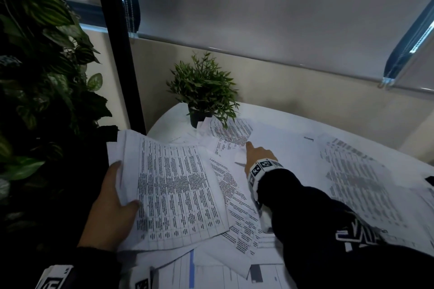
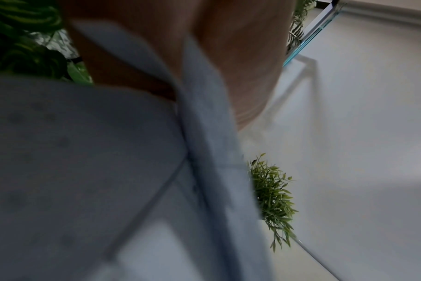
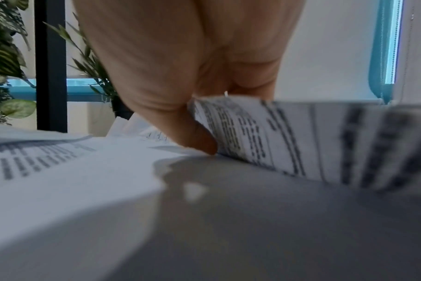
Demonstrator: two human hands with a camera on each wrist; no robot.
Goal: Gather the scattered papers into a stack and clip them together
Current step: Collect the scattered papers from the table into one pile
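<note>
Between the hands, printed sheets (image 1: 237,185) litter the round white worktop (image 1: 288,124). Left hand (image 1: 112,206) grips a thin stack (image 1: 173,192); right hand (image 1: 257,156) pinches one curling sheet (image 3: 248,133).

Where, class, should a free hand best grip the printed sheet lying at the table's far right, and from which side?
Probably its left edge, reached from the left: the printed sheet lies flat on the table, so a corner there must be peeled up first.
</note>
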